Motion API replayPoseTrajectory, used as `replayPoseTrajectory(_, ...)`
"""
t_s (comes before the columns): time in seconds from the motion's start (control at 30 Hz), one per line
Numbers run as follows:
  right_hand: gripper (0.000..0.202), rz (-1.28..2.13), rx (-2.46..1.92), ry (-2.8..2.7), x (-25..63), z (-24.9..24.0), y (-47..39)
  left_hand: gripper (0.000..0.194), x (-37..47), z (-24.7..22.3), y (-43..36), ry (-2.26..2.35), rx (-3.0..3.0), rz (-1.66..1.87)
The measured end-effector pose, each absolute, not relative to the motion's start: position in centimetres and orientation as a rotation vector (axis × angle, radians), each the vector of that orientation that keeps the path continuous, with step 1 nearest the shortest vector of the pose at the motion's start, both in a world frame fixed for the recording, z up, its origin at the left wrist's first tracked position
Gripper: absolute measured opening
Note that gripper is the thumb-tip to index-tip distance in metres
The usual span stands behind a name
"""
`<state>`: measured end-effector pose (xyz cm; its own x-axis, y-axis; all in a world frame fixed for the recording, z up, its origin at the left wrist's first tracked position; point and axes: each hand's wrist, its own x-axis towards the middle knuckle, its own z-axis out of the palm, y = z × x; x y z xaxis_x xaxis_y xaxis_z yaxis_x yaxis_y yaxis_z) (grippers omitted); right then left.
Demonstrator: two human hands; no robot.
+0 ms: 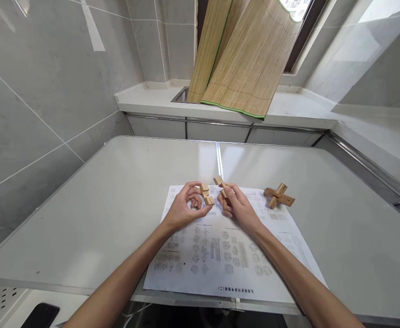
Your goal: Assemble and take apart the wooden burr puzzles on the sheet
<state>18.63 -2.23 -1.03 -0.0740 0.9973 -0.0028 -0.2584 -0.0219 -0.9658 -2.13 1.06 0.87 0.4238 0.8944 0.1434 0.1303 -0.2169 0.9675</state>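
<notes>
Wooden notched block (pixel 206 194) and second block (pixel 218 181), clamped in the fingers of the left hand (pixel 182 209) and right hand (pixel 241 208), are as yet unjoined, while an assembled cross (pixel 279 196) lies toward the right edge of the bench (pixel 350 223).

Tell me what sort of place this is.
Likely a home kitchen, though I can't be sure: gray tiled walls, a white counter and a metal-edged, sink-like recess partly covered by bamboo-like mats.
</notes>
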Motion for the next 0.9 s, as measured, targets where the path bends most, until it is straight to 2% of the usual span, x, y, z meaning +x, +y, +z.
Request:
replayPoseTrajectory(0.4, 0.042, 1.367, -0.948, -1.234, 18.9, -0.7, -2.6, 0.055, -1.9, 1.0, 0.8, 0.908, 1.702, 0.906)
replayPoseTrajectory(0.57, 0.032, 1.2, -1.059, -1.334, 18.8, -0.7, -2.9, 0.056, -1.8, 1.2, 0.5, 0.889, 1.704, 0.895)
replayPoseTrajectory(0.9, 0.033, 0.988, -1.17, -1.417, 18.4, -0.4, -3.3, 0.058, -1.9, 1.6, 0.2, 0.854, 1.692, 0.848)
